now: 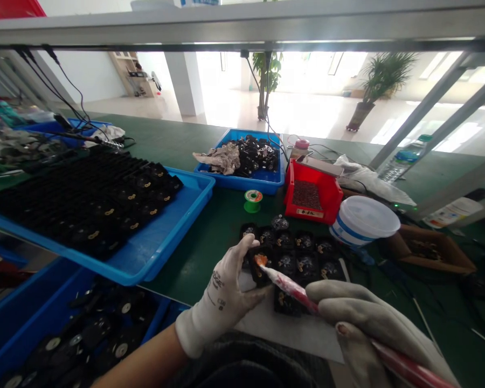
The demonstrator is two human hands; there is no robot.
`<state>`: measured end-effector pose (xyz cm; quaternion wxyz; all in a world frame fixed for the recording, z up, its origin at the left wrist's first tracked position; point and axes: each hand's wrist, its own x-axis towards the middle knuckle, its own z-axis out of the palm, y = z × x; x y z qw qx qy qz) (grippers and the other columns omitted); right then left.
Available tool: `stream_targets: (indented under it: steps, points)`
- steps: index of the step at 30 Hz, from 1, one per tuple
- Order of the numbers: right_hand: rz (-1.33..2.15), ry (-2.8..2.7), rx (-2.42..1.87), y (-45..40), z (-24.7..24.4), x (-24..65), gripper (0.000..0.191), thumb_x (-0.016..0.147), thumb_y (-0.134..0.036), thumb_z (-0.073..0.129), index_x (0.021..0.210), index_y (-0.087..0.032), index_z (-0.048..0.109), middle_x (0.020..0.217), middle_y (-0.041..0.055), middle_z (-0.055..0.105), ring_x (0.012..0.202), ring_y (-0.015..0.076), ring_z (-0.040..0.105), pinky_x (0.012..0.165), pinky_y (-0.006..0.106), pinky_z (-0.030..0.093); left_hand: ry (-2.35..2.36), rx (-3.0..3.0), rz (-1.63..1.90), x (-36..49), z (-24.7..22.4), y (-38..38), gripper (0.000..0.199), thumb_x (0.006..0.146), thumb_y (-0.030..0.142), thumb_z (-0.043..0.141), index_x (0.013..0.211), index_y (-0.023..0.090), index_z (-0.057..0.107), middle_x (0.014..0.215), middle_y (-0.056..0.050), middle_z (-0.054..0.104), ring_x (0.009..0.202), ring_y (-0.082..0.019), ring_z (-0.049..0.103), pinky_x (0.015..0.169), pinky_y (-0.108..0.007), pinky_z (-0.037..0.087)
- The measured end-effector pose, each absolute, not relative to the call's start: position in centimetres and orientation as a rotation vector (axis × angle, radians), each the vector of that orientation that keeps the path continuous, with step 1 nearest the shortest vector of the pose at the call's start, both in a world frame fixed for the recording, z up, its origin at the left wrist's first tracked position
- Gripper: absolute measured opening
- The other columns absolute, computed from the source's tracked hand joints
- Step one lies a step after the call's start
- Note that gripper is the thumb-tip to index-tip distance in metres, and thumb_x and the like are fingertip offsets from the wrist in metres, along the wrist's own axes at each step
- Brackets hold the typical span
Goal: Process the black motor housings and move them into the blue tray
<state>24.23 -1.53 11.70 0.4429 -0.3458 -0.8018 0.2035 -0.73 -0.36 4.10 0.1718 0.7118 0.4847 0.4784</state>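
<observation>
My left hand (230,288), in a white glove, grips a small square black part (259,276) between thumb and fingers. Orange matter (261,260) shows on this part. My right hand (359,312), in a greyish glove, is closed around a red-handled brush (293,289). Its pale, tapered tip touches the orange patch or sits right at it; I cannot tell which. Several similar black parts (305,264) stand in rows on the bench just beyond and beside my hands, with metal pieces inside. A pale sheet (291,328) lies beneath the nearest ones.
At left, a blue tray (178,226) bears many black parts. Farther back are another blue tray (242,186) with a rag and small parts, a green solder spool (253,201), a red bin (327,207) of brown pieces, a white tub (361,218) and a cardboard box (448,245).
</observation>
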Motion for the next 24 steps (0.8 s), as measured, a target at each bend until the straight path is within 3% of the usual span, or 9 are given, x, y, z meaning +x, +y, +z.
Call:
stream_targets:
  steps: [6,12,19,24]
  points:
    - [0.78,-1.818,-0.813,-0.2,13.1,24.5,0.019,0.106,-0.03,0.057,0.096,-0.033,0.073,0.092,0.0027,0.077,0.085,0.0207,0.077,0.072,0.025,0.066,1.143,1.898,1.213,-2.3,5.0,-0.3,0.113,0.075,0.012,0.094,0.164,0.036,0.028,0.149,-0.009,0.062,0.136,-0.028,0.062,0.117,-0.043,0.05]
    - [1.043,-1.902,-0.692,2.7,15.0,24.9,0.027,0.108,-0.033,0.053,0.087,-0.027,0.068,0.083,0.0036,0.073,0.077,0.0191,0.071,0.067,0.025,0.062,0.922,2.012,0.996,-3.1,6.7,-0.3,0.119,0.076,0.009,0.092,0.167,0.035,0.021,0.148,-0.012,0.062,0.137,-0.03,0.061,0.118,-0.046,0.049]
    - [1.225,-2.091,-0.646,4.1,16.2,24.0,0.02,0.101,-0.017,0.057,0.088,-0.023,0.071,0.082,0.0021,0.072,0.074,0.0176,0.073,0.068,0.025,0.062,0.802,2.197,0.79,-2.9,6.8,-0.4,0.116,0.085,0.013,0.084,0.169,0.036,0.008,0.156,-0.013,0.054,0.144,-0.03,0.053,0.123,-0.049,0.044]
    - [1.052,-1.994,-0.757,3.1,15.5,23.7,0.019,0.1,-0.017,0.059,0.088,-0.026,0.072,0.081,0.0009,0.073,0.075,0.0191,0.073,0.068,0.027,0.061,0.988,2.175,0.758,-2.8,6.2,-0.8,0.098,0.084,0.01,0.082,0.164,0.032,0.029,0.155,-0.013,0.054,0.145,-0.03,0.051,0.121,-0.048,0.046]
